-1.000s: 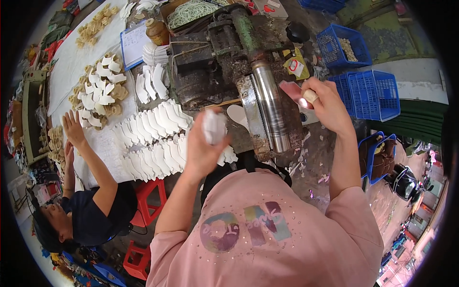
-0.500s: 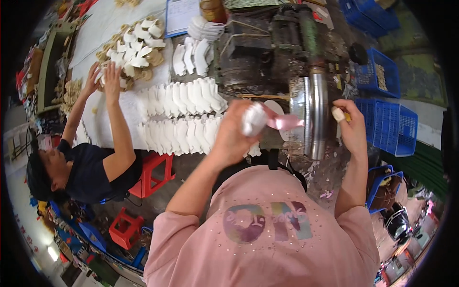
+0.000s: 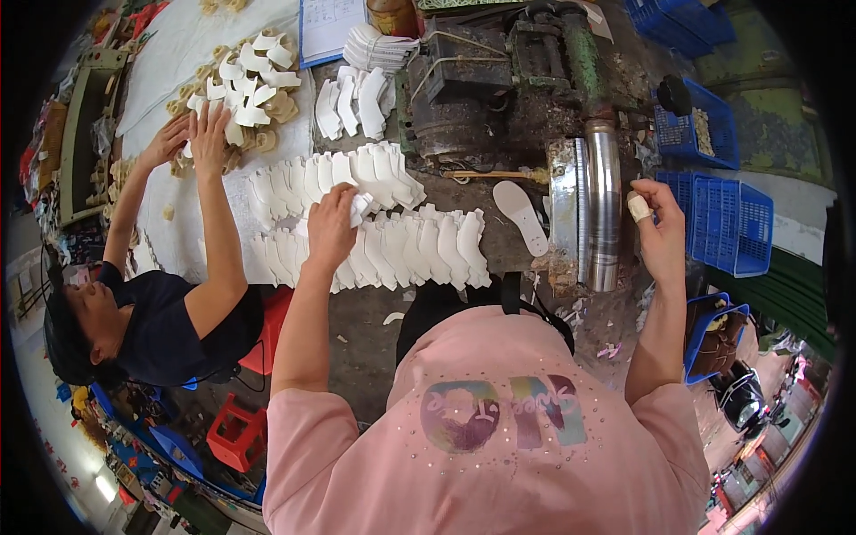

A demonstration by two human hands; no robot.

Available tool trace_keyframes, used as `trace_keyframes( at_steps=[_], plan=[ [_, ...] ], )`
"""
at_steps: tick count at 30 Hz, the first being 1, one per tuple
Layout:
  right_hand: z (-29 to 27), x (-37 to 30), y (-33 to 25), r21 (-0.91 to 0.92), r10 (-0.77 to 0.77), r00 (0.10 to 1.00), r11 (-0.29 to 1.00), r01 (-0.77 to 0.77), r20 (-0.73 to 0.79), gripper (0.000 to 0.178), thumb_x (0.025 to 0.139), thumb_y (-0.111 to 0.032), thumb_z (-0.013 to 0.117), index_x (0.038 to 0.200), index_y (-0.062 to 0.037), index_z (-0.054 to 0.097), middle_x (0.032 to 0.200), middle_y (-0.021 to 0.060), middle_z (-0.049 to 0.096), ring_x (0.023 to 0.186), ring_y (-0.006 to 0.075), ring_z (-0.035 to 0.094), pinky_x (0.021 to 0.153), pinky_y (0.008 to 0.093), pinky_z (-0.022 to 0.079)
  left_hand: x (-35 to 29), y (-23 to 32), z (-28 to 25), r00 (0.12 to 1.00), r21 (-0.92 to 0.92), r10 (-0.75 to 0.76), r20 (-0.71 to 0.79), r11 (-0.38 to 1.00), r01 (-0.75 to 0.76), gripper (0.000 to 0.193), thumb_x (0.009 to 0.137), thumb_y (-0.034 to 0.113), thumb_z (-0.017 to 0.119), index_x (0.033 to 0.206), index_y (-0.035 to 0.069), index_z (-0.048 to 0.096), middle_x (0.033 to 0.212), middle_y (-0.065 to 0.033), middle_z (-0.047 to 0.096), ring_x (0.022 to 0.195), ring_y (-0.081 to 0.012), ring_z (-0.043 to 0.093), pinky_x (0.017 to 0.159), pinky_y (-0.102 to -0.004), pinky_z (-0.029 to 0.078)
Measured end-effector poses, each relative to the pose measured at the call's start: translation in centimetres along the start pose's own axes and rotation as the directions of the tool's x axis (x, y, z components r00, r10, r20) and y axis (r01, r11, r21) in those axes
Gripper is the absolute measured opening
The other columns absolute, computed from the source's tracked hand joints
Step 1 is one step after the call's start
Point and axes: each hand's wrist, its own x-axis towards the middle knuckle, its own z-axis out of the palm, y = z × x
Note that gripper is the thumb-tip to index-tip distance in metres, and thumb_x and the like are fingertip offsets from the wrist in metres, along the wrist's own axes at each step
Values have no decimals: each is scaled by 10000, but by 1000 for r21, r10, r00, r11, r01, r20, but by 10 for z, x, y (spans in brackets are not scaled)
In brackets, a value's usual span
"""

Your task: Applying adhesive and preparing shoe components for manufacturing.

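Note:
My left hand (image 3: 332, 230) has its fingers closed round a white curved piece (image 3: 361, 209), above two rows of similar pieces. The far row (image 3: 357, 174) and the near row (image 3: 392, 250) are overlapped on the table. My right hand (image 3: 662, 236) is raised just right of the machine's shiny metal cylinder (image 3: 604, 201), apart from it. Its fingers are loosely bent, the thumb wears a beige finger cover (image 3: 638, 207), and nothing shows between them. A white insole (image 3: 520, 217) with small marks lies between the rows and the machine.
On the left, a co-worker's hands (image 3: 201, 143) touch a pile of white and tan pieces (image 3: 254, 85). A greenish machine (image 3: 464, 98) stands ahead. Blue crates (image 3: 727, 223) line the right. A clipboard (image 3: 330, 27), white stacks (image 3: 379, 46) and a red stool (image 3: 239, 432) are about.
My left hand has moved left from near the cylinder to over the rows, still with white material in it. The insole is now uncovered. My right hand has shifted little.

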Motion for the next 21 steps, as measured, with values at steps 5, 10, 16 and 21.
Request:
trace_keyframes(
  at_steps=[5,10,16,21],
  plan=[
    [1,0,-1,19,-11,1000,1000,11,-4,185,851,-57,581,1030,-13,593,914,66,617,858,136,572,775,267,447,0,9,-6,972,81,-47,232,996,29,527,616,8,694,1117,54,537,1120,-123,508,957,-306,559,783,-405,450],
    [3,-9,-30,58,-46,998,997,48,-45,169,847,-51,582,1011,-19,598,910,71,616,861,139,575,767,266,450,8,31,-43,980,-309,-77,184,942,132,485,631,37,707,1087,33,542,1024,-134,524,855,-285,569,766,-372,473],
    [61,-27,-89,106,-466,883,882,459,56,243,692,-20,660,922,-65,599,1000,89,550,992,292,478,859,404,374,11,150,-87,999,-999,-33,-39,6,-39,522,689,107,745,1144,11,509,1048,-44,523,943,-123,528,807,-272,466],
    [98,-44,-87,190,-441,890,870,456,-118,130,790,-103,636,901,-61,583,1025,105,517,960,289,446,857,417,335,4,213,-94,1000,-937,0,-26,-349,-24,562,760,162,728,1194,-19,421,1056,-78,518,940,-120,528,786,-265,469]
  ],
)
